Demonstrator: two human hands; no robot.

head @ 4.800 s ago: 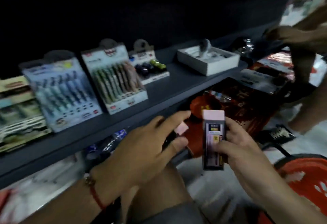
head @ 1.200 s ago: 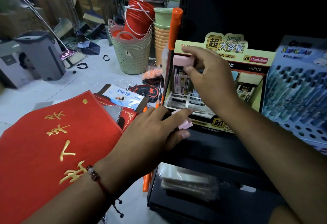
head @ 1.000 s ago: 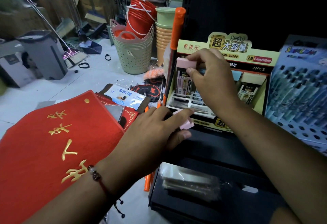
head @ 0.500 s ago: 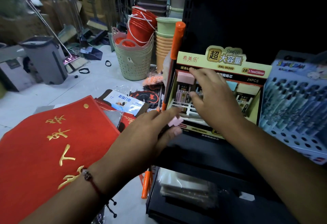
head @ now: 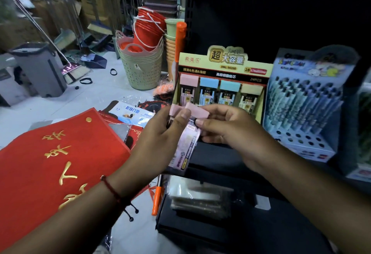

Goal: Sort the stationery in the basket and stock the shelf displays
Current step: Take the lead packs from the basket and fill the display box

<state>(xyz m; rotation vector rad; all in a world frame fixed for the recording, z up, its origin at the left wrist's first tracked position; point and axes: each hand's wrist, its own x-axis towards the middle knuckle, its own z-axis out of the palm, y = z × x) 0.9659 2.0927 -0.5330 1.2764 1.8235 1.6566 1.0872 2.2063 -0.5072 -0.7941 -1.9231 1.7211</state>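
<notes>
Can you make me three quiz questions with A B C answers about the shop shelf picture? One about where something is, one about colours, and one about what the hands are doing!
1. Where does the yellow display box stand?
A. left of the blue pen display
B. on the red mat
C. inside the beige basket

2. What colours are the caps in the display box's back row, left to right?
A. four pink
B. pink, blue, blue, yellow
C. green, red, green, red

3. What are the hands doing?
A. both hang free
B. only one holds something
C. left hand and right hand both hold pink-capped lead cases

Answers:
1 A: box and pen display stand side by side on the shelf.
2 B: those four caps show.
3 C: fingers of both pinch the cases.
</notes>
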